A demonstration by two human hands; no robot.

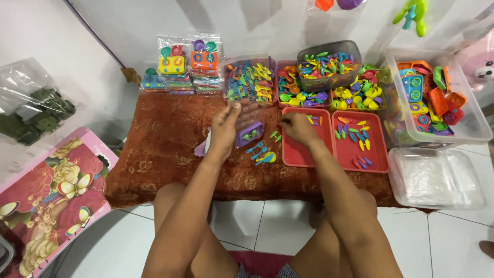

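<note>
While the red cloth (164,154) is covering the low table, two red trays (360,154) are sitting at three o'clock of the hands. At twelve o'clock, tubs (329,64) of coloured plastic pieces are lining the wall. The left hand (225,128) is holding a clear bag with a purple toy (249,133), fingers closed around it. The right hand (297,127) is resting on the nearer tray's rim, fingertips pinching together; what they are pinching, I cannot tell.

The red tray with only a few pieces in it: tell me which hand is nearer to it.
Right. The right hand rests at the left edge of the red tray, fingers just over its rim. The left hand is farther left, over the brown cloth, holding a clear bag with a purple toy.
</note>
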